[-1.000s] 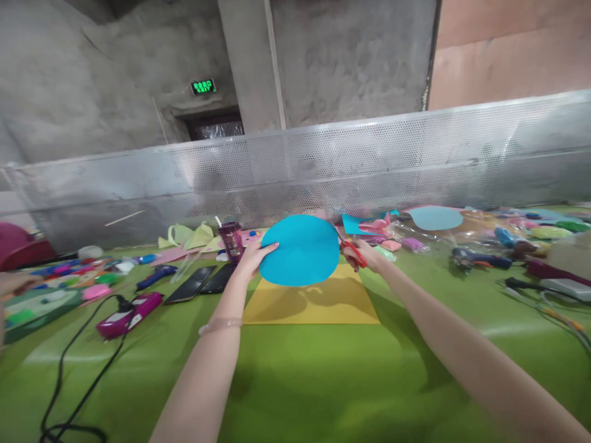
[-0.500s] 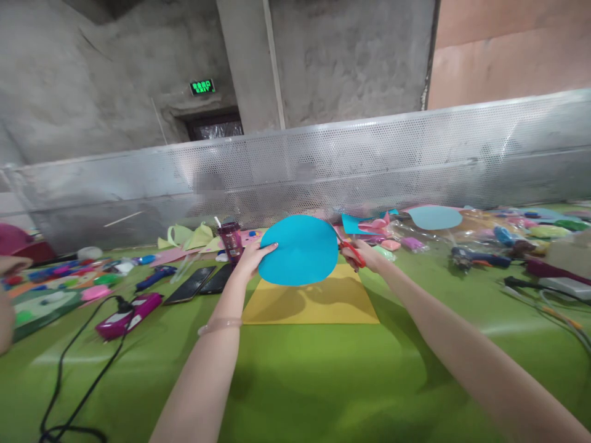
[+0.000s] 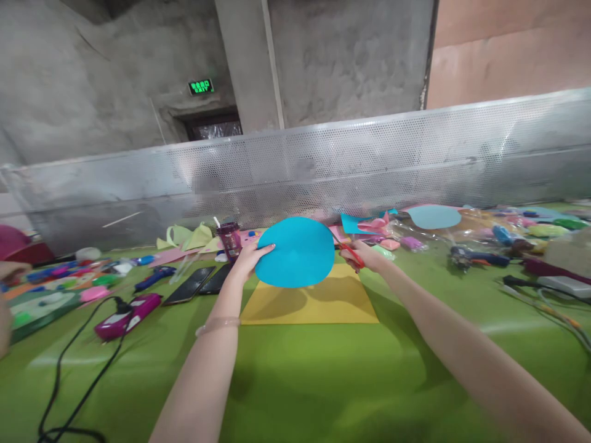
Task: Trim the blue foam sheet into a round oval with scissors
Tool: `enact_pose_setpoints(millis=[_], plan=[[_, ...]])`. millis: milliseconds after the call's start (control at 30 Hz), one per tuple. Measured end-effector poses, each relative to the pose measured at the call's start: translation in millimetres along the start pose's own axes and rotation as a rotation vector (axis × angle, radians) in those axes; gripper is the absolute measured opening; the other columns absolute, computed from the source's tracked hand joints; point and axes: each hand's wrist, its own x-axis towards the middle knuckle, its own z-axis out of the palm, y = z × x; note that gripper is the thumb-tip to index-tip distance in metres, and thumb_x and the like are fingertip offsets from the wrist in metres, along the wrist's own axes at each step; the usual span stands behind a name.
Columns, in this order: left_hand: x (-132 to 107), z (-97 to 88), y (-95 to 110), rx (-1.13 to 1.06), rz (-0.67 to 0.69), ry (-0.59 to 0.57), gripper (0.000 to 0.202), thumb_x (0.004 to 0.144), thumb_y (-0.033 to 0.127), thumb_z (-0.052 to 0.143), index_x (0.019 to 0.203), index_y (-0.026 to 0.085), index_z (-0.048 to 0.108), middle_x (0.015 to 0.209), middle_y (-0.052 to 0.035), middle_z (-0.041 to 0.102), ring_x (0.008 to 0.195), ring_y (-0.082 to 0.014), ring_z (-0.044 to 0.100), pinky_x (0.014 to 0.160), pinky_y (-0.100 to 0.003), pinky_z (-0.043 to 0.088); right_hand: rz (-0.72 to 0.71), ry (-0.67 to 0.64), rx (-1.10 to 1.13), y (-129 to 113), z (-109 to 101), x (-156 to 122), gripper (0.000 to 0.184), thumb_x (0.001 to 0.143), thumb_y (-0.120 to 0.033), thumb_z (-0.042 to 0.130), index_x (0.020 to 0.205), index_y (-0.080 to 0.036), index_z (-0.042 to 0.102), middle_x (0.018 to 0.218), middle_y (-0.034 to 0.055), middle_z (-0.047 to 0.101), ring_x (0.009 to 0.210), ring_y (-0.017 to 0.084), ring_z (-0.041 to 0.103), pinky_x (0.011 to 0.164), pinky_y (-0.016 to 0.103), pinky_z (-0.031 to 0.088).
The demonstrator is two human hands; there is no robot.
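Note:
My left hand (image 3: 249,258) pinches the left edge of a rounded blue paper piece (image 3: 295,252) and holds it up above a yellow paper sheet (image 3: 309,301) on the green table. My right hand (image 3: 367,257) is closed round red-handled scissors (image 3: 348,249), whose blades touch the blue piece's right edge. A thin bracelet sits on my left wrist.
Two dark phones (image 3: 203,283), a purple bottle (image 3: 229,240) and a magenta tool with a black cable (image 3: 127,314) lie to the left. Paper scraps, clay pieces and a second blue cut-out (image 3: 434,216) crowd the right. A perforated metal panel (image 3: 369,160) backs the table. Another person's hand shows at the far left edge.
The blue paper piece has shifted slightly left and turned a little in my left hand. The scissors stay at its right edge.

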Motion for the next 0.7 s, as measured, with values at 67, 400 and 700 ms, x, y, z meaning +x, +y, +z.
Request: enact_pose_setpoints(millis=[67, 400, 700], plan=[[1, -0.6, -1, -0.001, -0.011, 0.001, 0.037, 0.056, 0.035, 0.074, 0.088, 0.020, 0.066, 0.098, -0.0070, 0.067, 0.089, -0.0255, 0.063, 0.076, -0.035, 0.051, 0.005, -0.002, 0.015, 1, 0, 1, 0.019, 0.067, -0.022, 0.049, 0.052, -0.019, 0.038, 0.038, -0.0049, 0.041, 0.031, 0.006, 0.038, 0.031, 0.018, 0.034], [11, 3.2, -7, -0.155, 0.059, 0.054, 0.038, 0.058, 0.031, 0.073, 0.092, 0.016, 0.064, 0.103, -0.0106, 0.065, 0.093, -0.0261, 0.061, 0.082, -0.039, 0.049, -0.051, 0.189, 0.122, 1, 13, 7, 0.024, 0.069, -0.024, 0.047, 0.047, -0.019, 0.039, 0.037, -0.0018, 0.045, 0.033, 0.008, 0.040, 0.036, 0.021, 0.039], [10, 4.2, -4, -0.206, 0.060, 0.055, 0.037, 0.059, 0.029, 0.073, 0.092, 0.014, 0.063, 0.101, -0.0116, 0.066, 0.092, -0.0261, 0.062, 0.082, -0.040, 0.049, -0.079, 0.179, 0.101, 17, 21, 17, 0.023, 0.069, -0.027, 0.047, 0.049, -0.017, 0.044, 0.038, -0.0026, 0.047, 0.033, 0.008, 0.042, 0.037, 0.021, 0.042]])
